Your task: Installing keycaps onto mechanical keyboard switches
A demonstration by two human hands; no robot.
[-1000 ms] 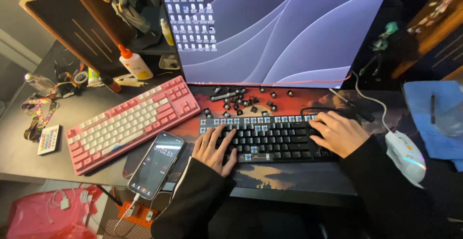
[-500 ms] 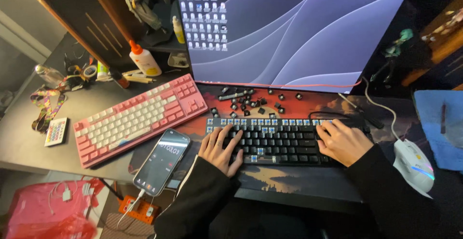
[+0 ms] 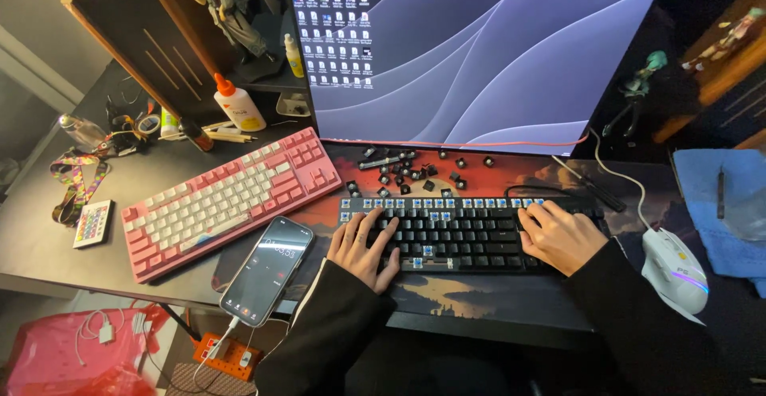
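A black keyboard lies on the desk mat, with several keycaps off and blue switches showing. My left hand rests flat on its left end, fingers spread over the keys. My right hand lies on its right end, fingers curled on the keys. Several loose black keycaps are scattered just behind the keyboard, below the monitor. Neither hand holds anything that I can see.
A pink and white keyboard sits angled at the left. A phone on a cable lies by my left wrist. A white mouse is at the right, a glue bottle and small remote at the left.
The view has shifted slightly, so everything sits a little lower and to the right. Both hands stay on the black keyboard in much the same places.
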